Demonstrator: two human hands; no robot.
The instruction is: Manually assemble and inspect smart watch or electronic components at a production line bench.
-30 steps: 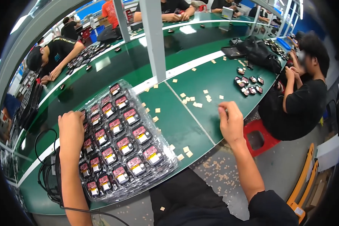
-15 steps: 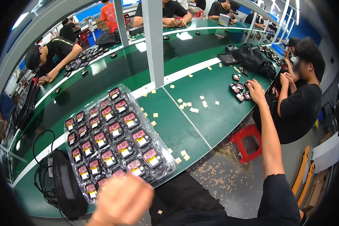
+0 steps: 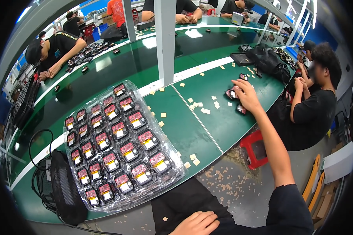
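Note:
My right hand (image 3: pixel 246 97) reaches out over the worktable, its fingers curled over a few small black electronic housings (image 3: pixel 231 93). They sit against the fingers and partly under them, so how many are gripped is hidden. One more housing (image 3: pixel 241 109) lies below the palm and another (image 3: pixel 243 76) just beyond the fingertips. My left hand (image 3: pixel 199 224) rests low over my lap, empty, with its fingers loosely stretched. To the left, a clear plastic tray (image 3: pixel 175 172) carries rows of similar black housings, each showing a red circuit board and a white-and-yellow part.
Small beige square pieces (image 3: pixel 200 104) are scattered on the green table (image 3: pixel 196 135). A grey post (image 3: pixel 165 47) rises behind the tray. A black mesh bag (image 3: pixel 66 188) with cables lies left, a black bag (image 3: pixel 266 62) far right. A red stool (image 3: pixel 254 149) and a co-worker (image 3: pixel 312 105) are at right.
My right hand has moved left and closed over the housings, drawing them left across the table. My left hand has gone from the tray's near edge down to my lap.

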